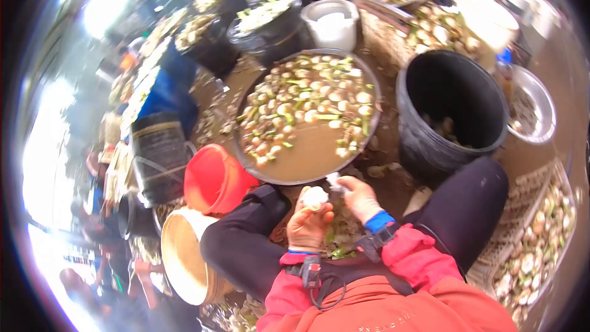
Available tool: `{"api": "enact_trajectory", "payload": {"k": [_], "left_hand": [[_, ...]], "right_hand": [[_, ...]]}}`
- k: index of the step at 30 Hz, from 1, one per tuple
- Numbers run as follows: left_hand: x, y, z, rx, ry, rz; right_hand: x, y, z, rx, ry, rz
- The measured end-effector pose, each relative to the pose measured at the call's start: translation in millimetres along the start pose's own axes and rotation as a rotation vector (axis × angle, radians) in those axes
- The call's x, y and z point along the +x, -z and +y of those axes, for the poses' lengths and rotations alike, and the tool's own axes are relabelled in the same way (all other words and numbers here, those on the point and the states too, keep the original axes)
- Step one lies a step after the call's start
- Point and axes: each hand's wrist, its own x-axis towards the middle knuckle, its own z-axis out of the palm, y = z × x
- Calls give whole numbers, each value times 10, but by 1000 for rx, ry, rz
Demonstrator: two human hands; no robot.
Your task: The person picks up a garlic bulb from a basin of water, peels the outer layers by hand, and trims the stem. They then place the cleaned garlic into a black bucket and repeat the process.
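Observation:
My left hand (305, 230) is closed around a white, round, peeled-looking vegetable (314, 197), held up in front of my lap. Close on its right, my right hand (361, 198) has its fingers pinched on a small whitish, shiny piece (335, 181), too blurred to name. Just beyond both hands stands a wide round basin (289, 181) of brown water, where many pale round vegetables (307, 95) with green stalks float. Under my hands, pale and green scraps (341, 237) lie between my legs.
A tall black bucket (424, 141) stands by my right knee, with a metal bowl (549, 120) beyond. A crate of vegetables (534, 252) sits at right. A red bucket (212, 178) and cream bucket (184, 258) flank my left knee. Filled black tubs (267, 37) stand behind the basin.

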Motion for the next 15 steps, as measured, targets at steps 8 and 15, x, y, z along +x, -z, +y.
{"api": "enact_trajectory", "payload": {"k": [8,15], "left_hand": [[63,90,-44,26,-128,298],[169,124,176,-113,-173,530]], "right_hand": [[59,-163,304,257,-83,-191],[-78,-213,34,3,-79,-332]]}}
